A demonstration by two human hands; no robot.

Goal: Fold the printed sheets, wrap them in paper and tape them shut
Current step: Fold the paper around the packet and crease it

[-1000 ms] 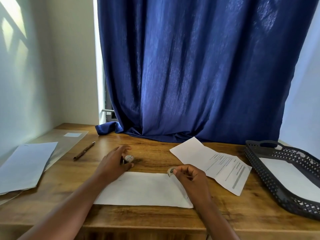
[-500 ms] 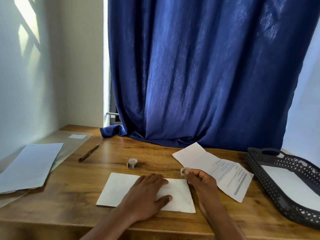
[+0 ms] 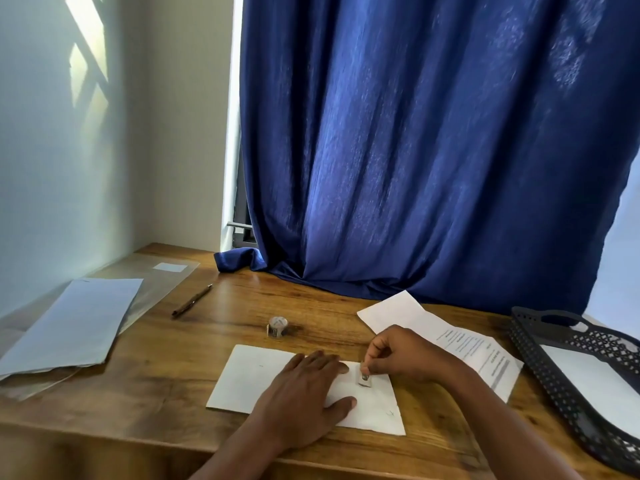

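A white paper packet (image 3: pixel 254 377) lies flat near the front edge of the wooden desk (image 3: pixel 156 368). My left hand (image 3: pixel 304 400) presses flat on its middle, fingers spread. My right hand (image 3: pixel 401 355) pinches a small piece of tape (image 3: pixel 364 378) and holds it onto the packet's upper right part. A small tape roll (image 3: pixel 277 326) stands on the desk just behind the packet. A folded printed sheet (image 3: pixel 450 337) lies to the right, partly under my right wrist.
A dark perforated tray (image 3: pixel 568 386) with white paper in it sits at the right edge. A pen (image 3: pixel 192 300) lies at the back left. A stack of blank sheets (image 3: pixel 72 323) on clear plastic fills the left side. A blue curtain (image 3: pixel 415 150) hangs behind.
My left hand left the tape roll and came down flat on the packet. My right hand carried the tape piece from the packet's top edge down onto its surface.
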